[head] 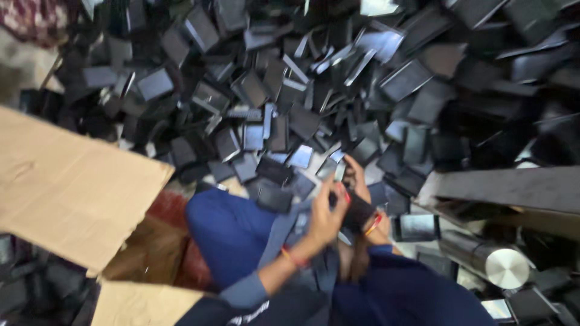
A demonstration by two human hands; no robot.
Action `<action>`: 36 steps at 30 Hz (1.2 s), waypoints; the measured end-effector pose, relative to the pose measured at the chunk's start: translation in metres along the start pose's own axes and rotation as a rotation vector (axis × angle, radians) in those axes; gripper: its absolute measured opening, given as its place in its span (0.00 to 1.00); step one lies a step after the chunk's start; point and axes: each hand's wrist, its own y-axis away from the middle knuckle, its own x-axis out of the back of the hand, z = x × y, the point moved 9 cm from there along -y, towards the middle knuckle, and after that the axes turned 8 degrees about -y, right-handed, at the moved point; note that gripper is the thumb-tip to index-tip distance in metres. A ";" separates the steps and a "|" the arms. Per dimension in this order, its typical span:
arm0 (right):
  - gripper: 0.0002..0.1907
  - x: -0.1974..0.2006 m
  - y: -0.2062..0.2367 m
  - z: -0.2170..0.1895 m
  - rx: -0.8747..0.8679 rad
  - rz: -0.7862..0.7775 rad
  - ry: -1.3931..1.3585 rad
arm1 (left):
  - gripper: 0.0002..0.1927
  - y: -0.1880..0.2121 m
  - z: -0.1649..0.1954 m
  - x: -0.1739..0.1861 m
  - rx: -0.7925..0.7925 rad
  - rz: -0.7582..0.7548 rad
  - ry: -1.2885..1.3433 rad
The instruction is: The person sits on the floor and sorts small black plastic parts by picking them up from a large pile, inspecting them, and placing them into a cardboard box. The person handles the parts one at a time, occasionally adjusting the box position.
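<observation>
My left hand (326,216) and my right hand (360,184) meet over my lap, both closed around one small black flat piece (357,212). The left hand grips its near side, the right hand wraps its far side. Red threads circle both wrists. More black pieces (275,198) rest on my blue-clad knee (226,229). The picture is blurred, so the piece's details are unclear.
A large heap of black rectangular pieces (314,90) fills the floor ahead. An open cardboard box (78,187) stands at left. A dark board (513,187) and a shiny metal cylinder (504,265) lie at right.
</observation>
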 end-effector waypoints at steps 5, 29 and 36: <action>0.35 0.022 -0.004 -0.019 0.045 0.100 0.145 | 0.21 0.021 -0.065 -0.031 0.265 0.002 0.235; 0.33 0.011 -0.008 -0.054 0.022 -0.085 0.304 | 0.32 0.004 -0.057 -0.022 0.427 -0.102 0.546; 0.29 0.001 -0.017 -0.048 0.085 -0.114 0.043 | 0.30 0.004 -0.091 -0.017 0.510 0.023 0.491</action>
